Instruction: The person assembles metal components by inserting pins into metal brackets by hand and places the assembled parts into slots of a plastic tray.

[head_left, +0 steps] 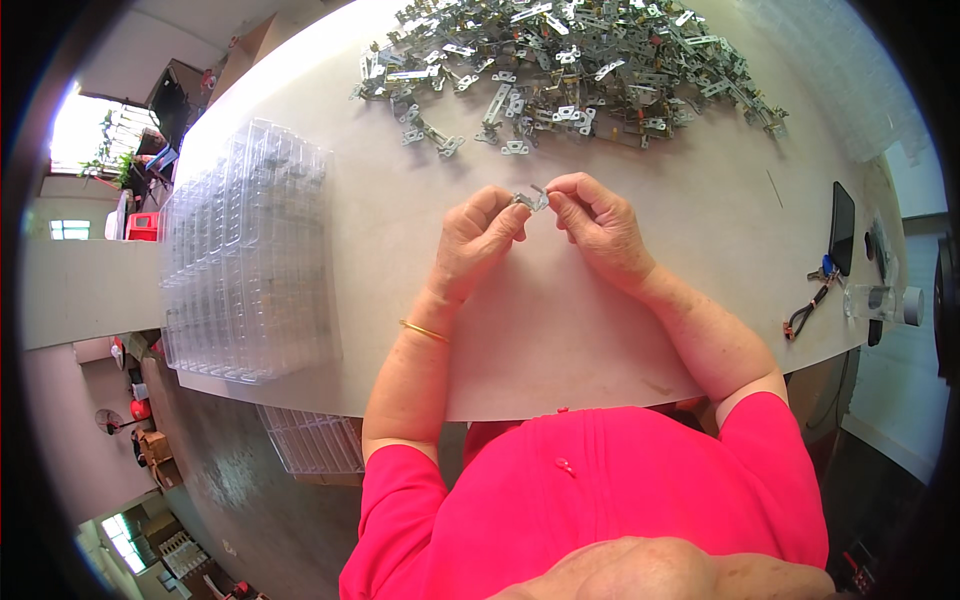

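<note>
Between my two hands, over the middle of the table, is a small silvery metal bracket [533, 201]. My left hand [478, 236] pinches its left side between thumb and fingers. My right hand [602, 225] is closed at its right end, fingertips touching the metal and a short thin piece standing up there. The finer shape of the part is partly hidden by my fingertips. Beyond my hands lies a large heap of similar metal brackets [600, 75], some with brass-coloured bits. One loose bracket [432, 132] lies at the near left edge of the heap.
Stacked clear plastic trays [250, 260] stand on the table [400, 230] at the left. More clear plastic trays [850, 70] lie at the far right. Along the right edge are a black phone [842, 228], keys on a strap [806, 312] and a clear bottle [880, 303].
</note>
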`<state>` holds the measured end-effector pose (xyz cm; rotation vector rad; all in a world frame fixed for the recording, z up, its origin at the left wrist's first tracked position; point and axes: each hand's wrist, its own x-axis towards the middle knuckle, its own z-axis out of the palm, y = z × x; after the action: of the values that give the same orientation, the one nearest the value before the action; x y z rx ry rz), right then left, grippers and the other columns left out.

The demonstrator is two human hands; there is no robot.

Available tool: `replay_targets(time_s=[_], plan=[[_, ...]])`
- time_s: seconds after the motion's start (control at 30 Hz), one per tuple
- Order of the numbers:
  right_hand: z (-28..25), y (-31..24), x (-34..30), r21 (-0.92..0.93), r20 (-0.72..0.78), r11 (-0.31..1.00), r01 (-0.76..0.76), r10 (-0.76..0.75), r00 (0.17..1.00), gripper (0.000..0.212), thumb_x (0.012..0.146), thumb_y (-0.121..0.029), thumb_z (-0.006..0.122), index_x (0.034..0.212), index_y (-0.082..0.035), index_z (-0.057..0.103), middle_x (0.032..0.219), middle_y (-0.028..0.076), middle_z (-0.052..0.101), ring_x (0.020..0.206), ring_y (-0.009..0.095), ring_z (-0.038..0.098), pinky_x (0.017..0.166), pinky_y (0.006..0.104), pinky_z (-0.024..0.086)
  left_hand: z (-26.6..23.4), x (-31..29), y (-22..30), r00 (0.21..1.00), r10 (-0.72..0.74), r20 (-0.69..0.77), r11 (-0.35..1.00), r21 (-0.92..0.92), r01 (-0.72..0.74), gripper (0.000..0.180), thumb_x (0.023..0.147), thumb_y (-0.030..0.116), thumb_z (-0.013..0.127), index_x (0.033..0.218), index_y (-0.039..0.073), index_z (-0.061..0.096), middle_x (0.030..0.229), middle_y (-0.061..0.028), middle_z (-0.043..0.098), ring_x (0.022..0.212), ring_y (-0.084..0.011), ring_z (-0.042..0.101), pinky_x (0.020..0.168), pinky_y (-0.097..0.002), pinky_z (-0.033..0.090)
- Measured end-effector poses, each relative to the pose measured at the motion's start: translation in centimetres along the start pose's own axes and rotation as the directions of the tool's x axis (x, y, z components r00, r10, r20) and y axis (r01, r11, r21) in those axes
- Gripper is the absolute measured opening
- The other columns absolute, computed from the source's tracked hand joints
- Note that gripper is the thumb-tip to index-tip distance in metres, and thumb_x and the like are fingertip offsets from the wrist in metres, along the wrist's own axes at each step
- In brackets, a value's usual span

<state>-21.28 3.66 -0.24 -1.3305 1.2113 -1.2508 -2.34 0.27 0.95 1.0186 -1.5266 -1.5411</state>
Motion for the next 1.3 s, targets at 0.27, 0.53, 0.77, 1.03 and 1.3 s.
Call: replay_targets(time_s=[0.27,0.53,0.77,1.03,1.3], plan=[[-0.2,-0.2,0.1,0.342,0.133,0.922,-0.182,0.144,0.981,0.016,0.103,-0.015,0.051,0.107,-0.004,0.063,0.083,-0.001,0.061,0.07,0.007,0.057,0.064,0.0232,0.051,0.1,0.1,-1.2,0.981,0.192,0.036,0.948,0.253,-0.195,0.012,0.095,0.013,0.066,0.091,0.002,0.063,0.07,0.0032,0.057,0.061,-0.0044,0.048,0.053,-0.0221,0.039],[0.1,1.7,0.3,0.104,0.039,0.98,0.171,-0.176,0.984,0.012,0.098,-0.01,0.06,0.109,-0.005,0.064,0.094,0.0,0.063,0.083,0.006,0.059,0.074,0.0223,0.05,0.9,-0.2,-0.3,0.943,0.319,0.099,0.85,0.41,-0.33,0.015,0.089,0.01,0.072,0.085,0.001,0.06,0.065,-0.0004,0.047,0.059,-0.0072,0.039,0.052,-0.0248,0.036],[0.0,1.2,0.3,0.265,-0.006,0.959,0.1,-0.102,0.995,0.012,0.098,-0.009,0.061,0.109,-0.005,0.064,0.097,0.0,0.064,0.088,0.007,0.06,0.079,0.0224,0.05,1.3,-0.1,-0.3,0.947,0.3,-0.114,0.852,0.478,-0.213,0.012,0.089,0.01,0.072,0.088,0.002,0.063,0.067,-0.0018,0.054,0.059,-0.0072,0.044,0.053,-0.0251,0.04],[-0.3,1.2,0.5,0.291,0.025,0.956,-0.033,0.027,0.999,0.014,0.099,-0.012,0.059,0.108,-0.002,0.063,0.093,0.004,0.068,0.083,0.01,0.065,0.08,0.0254,0.055,1.2,0.2,0.0,0.896,0.443,0.007,0.747,0.551,-0.373,0.019,0.086,0.011,0.072,0.1,0.001,0.066,0.075,-0.0027,0.06,0.066,-0.0075,0.052,0.06,-0.0262,0.044],[0.0,0.9,0.8,0.39,-0.053,0.921,0.008,0.014,0.999,0.014,0.099,-0.013,0.06,0.108,-0.004,0.064,0.092,0.003,0.068,0.082,0.011,0.066,0.076,0.0266,0.056,0.5,-0.2,0.0,0.988,0.157,0.009,0.925,0.35,-0.15,0.021,0.09,0.008,0.067,0.108,-0.001,0.064,0.081,0.0011,0.061,0.072,-0.0049,0.054,0.064,-0.0221,0.045]])
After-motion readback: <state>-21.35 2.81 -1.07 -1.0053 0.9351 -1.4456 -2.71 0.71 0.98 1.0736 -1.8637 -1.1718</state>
